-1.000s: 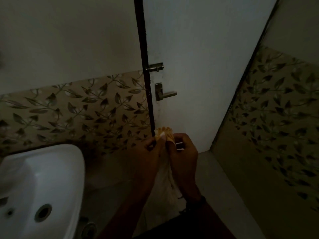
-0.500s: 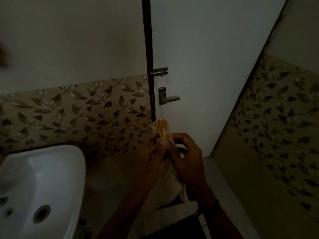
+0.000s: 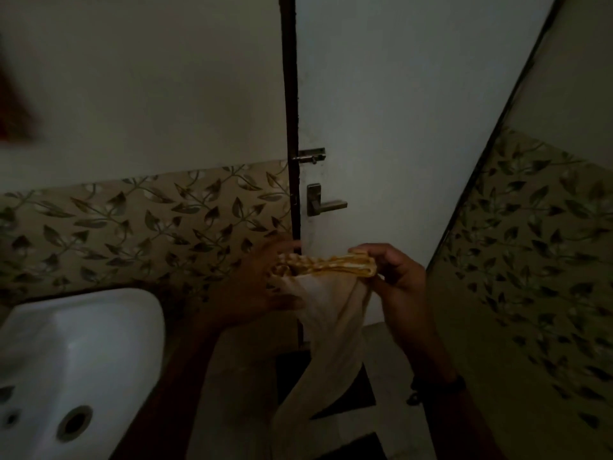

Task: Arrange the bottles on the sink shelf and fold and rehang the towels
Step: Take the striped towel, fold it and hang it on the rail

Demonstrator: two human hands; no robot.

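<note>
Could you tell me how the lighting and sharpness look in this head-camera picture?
Head view: dim and underexposed overall, with only the sink reading bright; the left hand is smeared by motion blur, while the right hand and the towel it pinches are sharper; the door leans at right, likely lens distortion.

**Lost to blur, dark and frame edges**

Can't resolve the smeared left hand [image 3: 255, 280] just toward 7 o'clock of centre, so no telling its grip on the towel [image 3: 331, 327]. Loses the towel's lower end past the bottom edge at 6 o'clock. Catches only part of the white sink [image 3: 83, 343] at 8 o'clock, cropped left and below. Can't identify the blurred reddish shape [image 3: 13, 111] at 10 o'clock, nor the dark wrist band [image 3: 438, 388] at 5 o'clock.
</note>
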